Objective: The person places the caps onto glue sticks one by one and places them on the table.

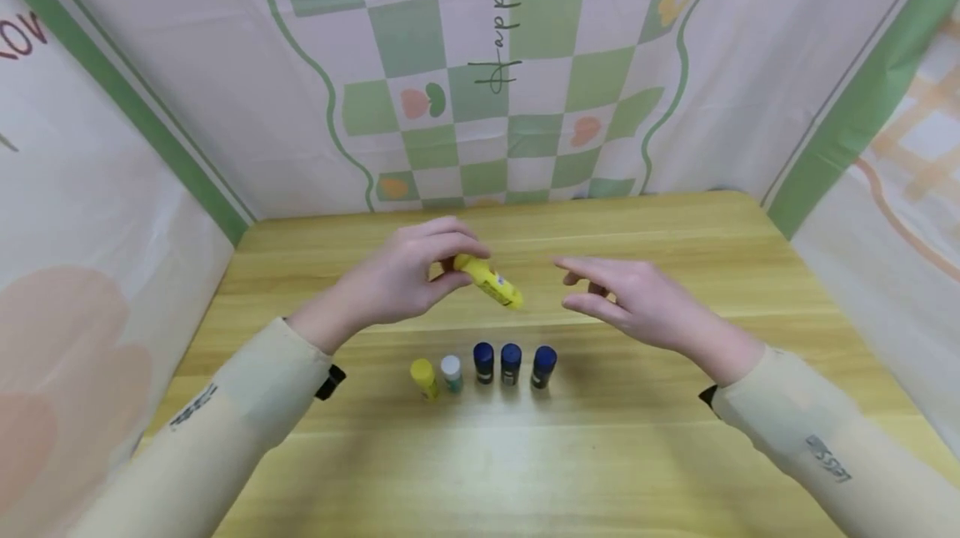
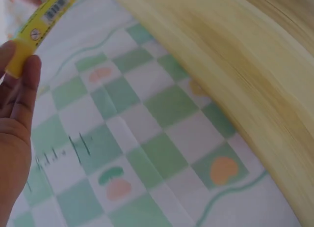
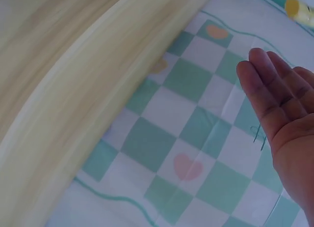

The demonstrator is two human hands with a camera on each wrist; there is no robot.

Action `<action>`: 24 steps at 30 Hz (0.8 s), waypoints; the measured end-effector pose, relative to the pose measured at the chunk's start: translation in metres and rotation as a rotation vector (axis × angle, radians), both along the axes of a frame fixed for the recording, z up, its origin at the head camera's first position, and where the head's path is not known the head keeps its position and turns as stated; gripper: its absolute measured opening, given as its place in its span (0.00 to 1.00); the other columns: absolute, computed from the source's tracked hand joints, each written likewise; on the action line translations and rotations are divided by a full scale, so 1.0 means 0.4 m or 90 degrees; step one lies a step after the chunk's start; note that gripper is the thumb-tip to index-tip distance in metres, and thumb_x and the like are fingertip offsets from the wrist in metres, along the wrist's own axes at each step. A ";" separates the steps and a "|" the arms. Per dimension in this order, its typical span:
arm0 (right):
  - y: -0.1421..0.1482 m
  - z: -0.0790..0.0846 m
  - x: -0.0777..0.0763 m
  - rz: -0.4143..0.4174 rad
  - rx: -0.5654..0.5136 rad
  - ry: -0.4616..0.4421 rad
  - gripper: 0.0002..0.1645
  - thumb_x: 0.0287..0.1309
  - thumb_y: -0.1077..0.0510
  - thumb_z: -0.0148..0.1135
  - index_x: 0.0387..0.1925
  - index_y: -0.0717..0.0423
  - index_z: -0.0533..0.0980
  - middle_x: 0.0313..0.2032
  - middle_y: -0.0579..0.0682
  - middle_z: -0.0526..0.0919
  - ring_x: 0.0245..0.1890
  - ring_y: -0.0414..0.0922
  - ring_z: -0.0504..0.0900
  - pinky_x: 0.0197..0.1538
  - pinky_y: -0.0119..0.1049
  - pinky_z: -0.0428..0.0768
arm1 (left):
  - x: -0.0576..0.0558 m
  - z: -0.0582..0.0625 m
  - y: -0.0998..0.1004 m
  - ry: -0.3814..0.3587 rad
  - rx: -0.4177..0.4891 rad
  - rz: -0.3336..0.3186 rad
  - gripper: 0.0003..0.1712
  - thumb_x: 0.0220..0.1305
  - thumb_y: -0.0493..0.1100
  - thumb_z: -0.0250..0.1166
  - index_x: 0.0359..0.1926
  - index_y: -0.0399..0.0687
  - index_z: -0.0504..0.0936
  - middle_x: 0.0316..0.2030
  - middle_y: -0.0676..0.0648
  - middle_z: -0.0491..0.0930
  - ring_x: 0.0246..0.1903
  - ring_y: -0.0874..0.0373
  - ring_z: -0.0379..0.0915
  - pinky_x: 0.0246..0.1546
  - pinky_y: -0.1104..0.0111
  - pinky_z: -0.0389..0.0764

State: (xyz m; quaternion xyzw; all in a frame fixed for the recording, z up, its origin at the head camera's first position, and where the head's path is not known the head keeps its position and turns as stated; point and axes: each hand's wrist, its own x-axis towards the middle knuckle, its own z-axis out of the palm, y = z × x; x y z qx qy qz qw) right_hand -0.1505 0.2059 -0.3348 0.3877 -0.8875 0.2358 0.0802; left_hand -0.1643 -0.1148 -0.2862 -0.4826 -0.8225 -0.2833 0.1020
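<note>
My left hand [image 1: 401, 275] pinches a yellow glue stick [image 1: 495, 284] by one end, between thumb and fingers. The stick is raised over the table and slants down to the right. A barcode shows on its side in the left wrist view, where the hand [image 2: 17, 109] grips its lower end. Across from it, my right hand [image 1: 641, 298] hovers with fingers extended and nothing in its grasp. Its fingers [image 3: 267, 84] are straight in the right wrist view, below the yellow stick's end [image 3: 297, 10].
On the wooden table [image 1: 337, 455] several sticks stand upright in a row: a yellow one [image 1: 423, 378], a white-capped one [image 1: 452, 373], and three with dark blue caps, including the rightmost stick [image 1: 543, 366]. A checkered cloth [image 1: 480, 104] hangs behind the table's far edge.
</note>
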 end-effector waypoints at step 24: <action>0.073 -0.052 0.004 -0.066 0.080 -0.002 0.27 0.68 0.55 0.66 0.65 0.61 0.76 0.47 0.54 0.89 0.37 0.43 0.88 0.41 0.44 0.87 | 0.088 -0.089 -0.188 -0.049 -0.271 0.122 0.21 0.59 0.32 0.74 0.54 0.41 0.85 0.43 0.51 0.82 0.34 0.64 0.78 0.35 0.70 0.84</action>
